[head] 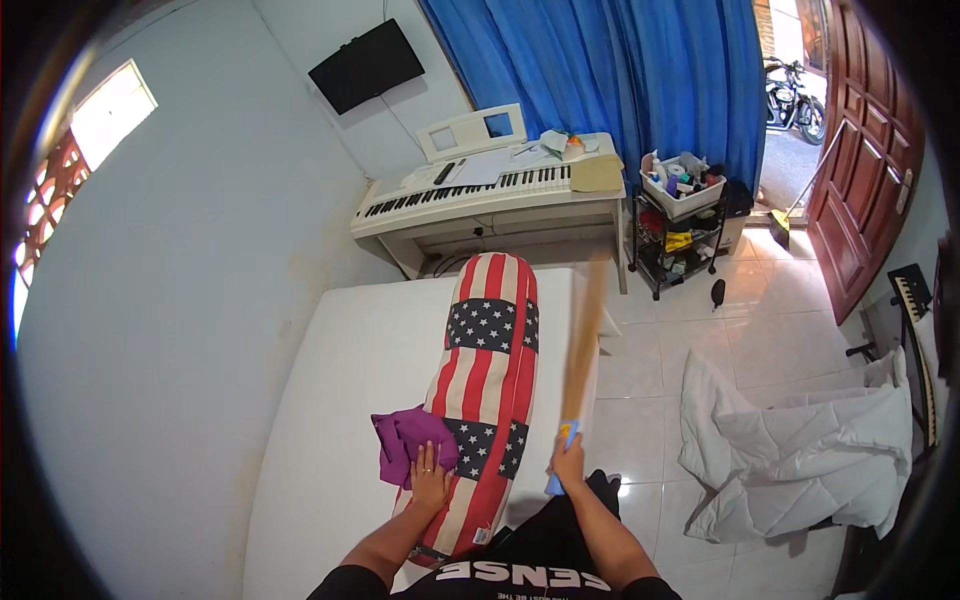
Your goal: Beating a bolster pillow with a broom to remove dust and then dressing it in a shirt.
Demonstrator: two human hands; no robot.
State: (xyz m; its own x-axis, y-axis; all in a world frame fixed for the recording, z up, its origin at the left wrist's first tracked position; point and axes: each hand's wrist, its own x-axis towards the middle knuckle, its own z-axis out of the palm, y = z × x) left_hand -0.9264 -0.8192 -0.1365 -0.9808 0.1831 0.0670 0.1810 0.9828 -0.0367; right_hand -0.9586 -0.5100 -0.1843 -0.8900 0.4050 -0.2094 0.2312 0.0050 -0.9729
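A long bolster [480, 375] with red and cream stripes and dark starred bands lies along a white-covered mattress [360, 352]. Bunched purple cloth [412, 439] rests against its left side and partly over it. My left hand [430, 480] is laid flat on the cloth's lower edge and the bolster, fingers extended; a ring shows on one finger. To the right of the bolster, my right hand [570, 457] grips the light-blue handle of a stick broom [583, 345]. The broom's tan bristles point away from me and are motion-blurred, above the mattress's right edge.
A white digital piano [465, 187] with papers stands beyond the mattress. Beside it is a black wheeled cart [675, 240] bearing a white basket [684, 196]. A white quilt [802, 450] hangs at right. A floor broom [781, 225] leans by the open wooden door [862, 150].
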